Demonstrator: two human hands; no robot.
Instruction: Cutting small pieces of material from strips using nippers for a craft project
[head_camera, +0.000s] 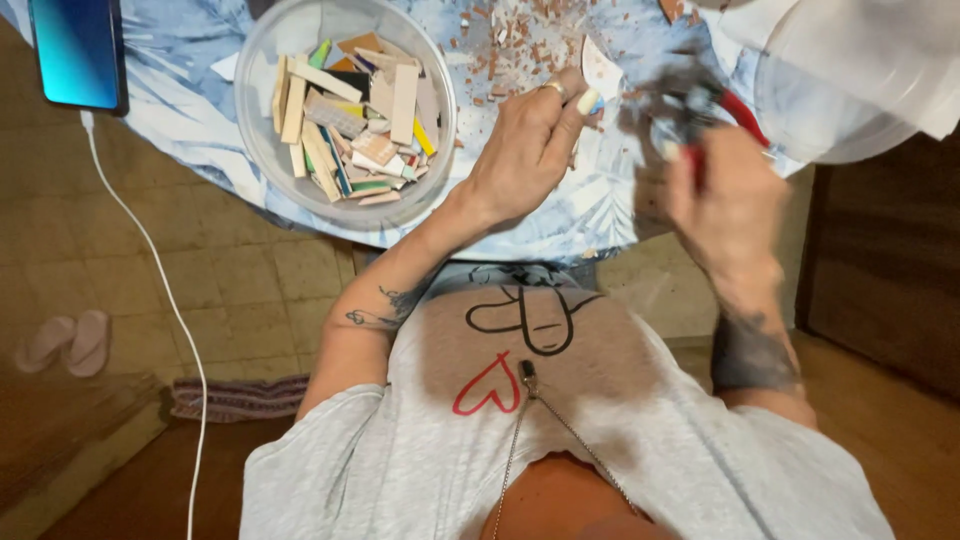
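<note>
Pinching a pale tile shard (600, 68) in my left hand (525, 150), bowl of tile strips (345, 110) further left, I grip red-handled nippers (700, 105) in my closed right hand (725, 195). Blurred jaws could bite crooked, shattering the shard or nicking fingers.

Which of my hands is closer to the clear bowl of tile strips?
Left. Your left hand is just beside the bowl; your right hand, holding red-handled nippers, is farther off.
</note>
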